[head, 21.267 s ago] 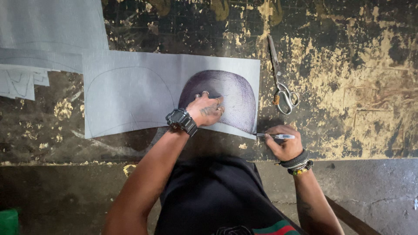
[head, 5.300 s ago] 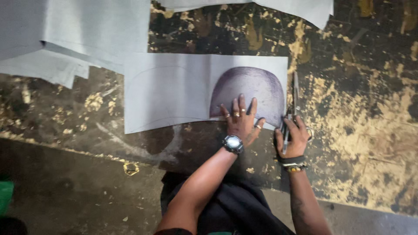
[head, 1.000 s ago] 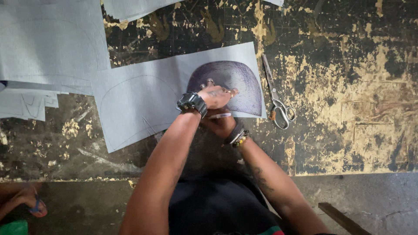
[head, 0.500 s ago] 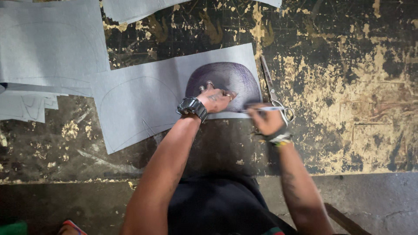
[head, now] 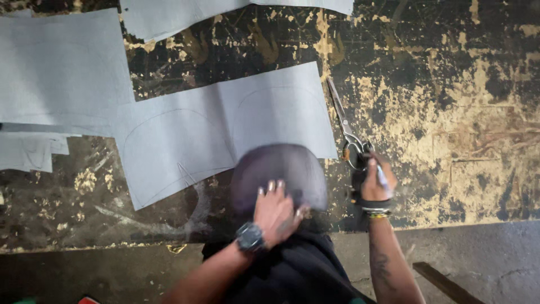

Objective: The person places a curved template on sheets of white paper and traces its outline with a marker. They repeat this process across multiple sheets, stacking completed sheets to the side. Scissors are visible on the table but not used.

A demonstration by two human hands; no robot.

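A grey sheet (head: 225, 135) lies on the worn black worktable (head: 450, 84), with two curved outlines drawn on it. My left hand (head: 275, 211), with a wristwatch, rests flat on a dark purple dome-shaped template (head: 278, 177), which is blurred and overlaps the sheet's near edge. My right hand (head: 376, 180) holds a pen just right of the template, beside the handles of a pair of scissors (head: 346, 132) lying on the table.
More grey sheets lie at the far left (head: 56, 67) and along the top (head: 225, 11), with smaller offcuts (head: 28, 152) at the left edge. The table's front edge (head: 450, 225) meets a grey floor, where a wooden strip (head: 444, 284) lies.
The purple template has slid off the drawn outline toward me under my left hand. My right hand with the pen has moved right, next to the scissor handles.
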